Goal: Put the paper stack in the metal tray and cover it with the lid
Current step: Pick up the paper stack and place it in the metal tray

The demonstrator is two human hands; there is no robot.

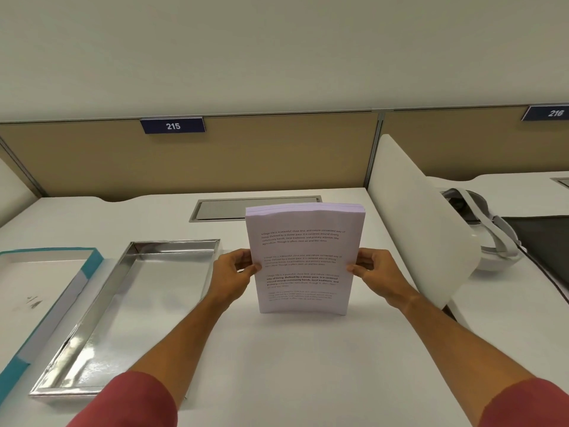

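Observation:
A thick stack of printed white paper point(303, 257) stands upright on its bottom edge on the white desk, printed side facing me. My left hand point(234, 274) grips its left edge and my right hand point(374, 269) grips its right edge. The shiny metal tray point(92, 331) lies empty on the desk to the left of the stack, long side running away from me. Further left lies the lid point(46, 288), upside down, white inside with a teal rim, partly cut off by the frame edge.
A white curved divider panel point(421, 223) rises just right of the stack. Beyond it a white headset point(489, 238) rests on the neighbouring desk. A grey cable hatch point(255, 208) is set into the desk behind the stack, before the tan partition wall.

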